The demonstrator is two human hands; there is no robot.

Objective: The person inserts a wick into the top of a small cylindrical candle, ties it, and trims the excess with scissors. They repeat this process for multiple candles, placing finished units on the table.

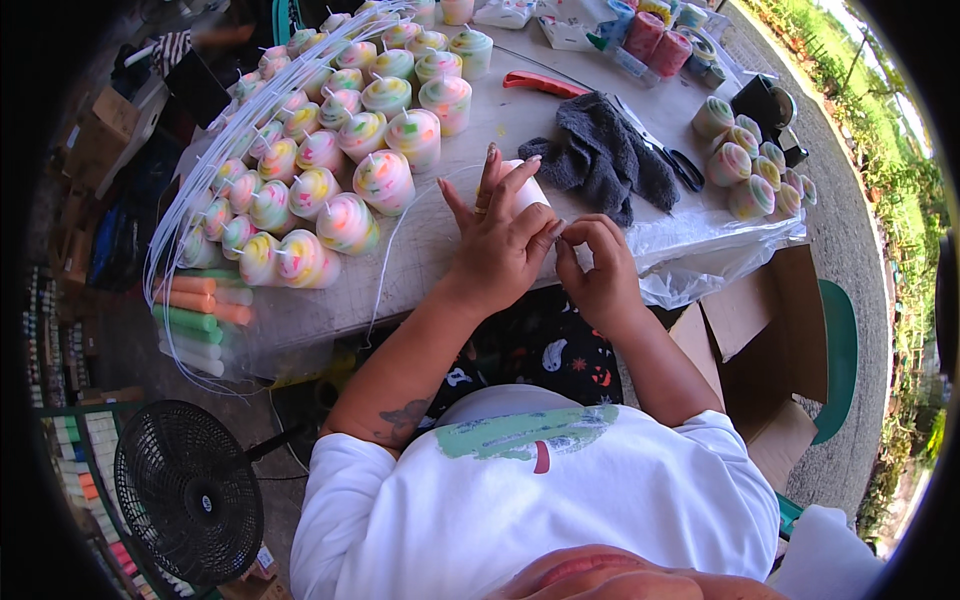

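My left hand [502, 238] curls round a white cylinder [529, 190], seemingly a candle, partly hidden by the fingers. Its thumb meets the fingertips of my right hand [600, 268], which is closed in a pinch. Whatever lies between those fingertips is too small to make out. A thin white wick strand [388, 250] loops over the table beside my left wrist. To the left stand rows of pastel swirled candles [384, 182] with white wicks. A dark grey cloth [605, 150] lies just beyond my hands.
Long white wicks [190, 190] drape over the candles' left side. Coloured wax sticks [200, 315] lie at the table corner. Scissors [680, 165] and a red-handled tool [540, 84] rest near the cloth. More candles [752, 165], an open cardboard box [775, 340] and a black fan [188, 492] surround me.
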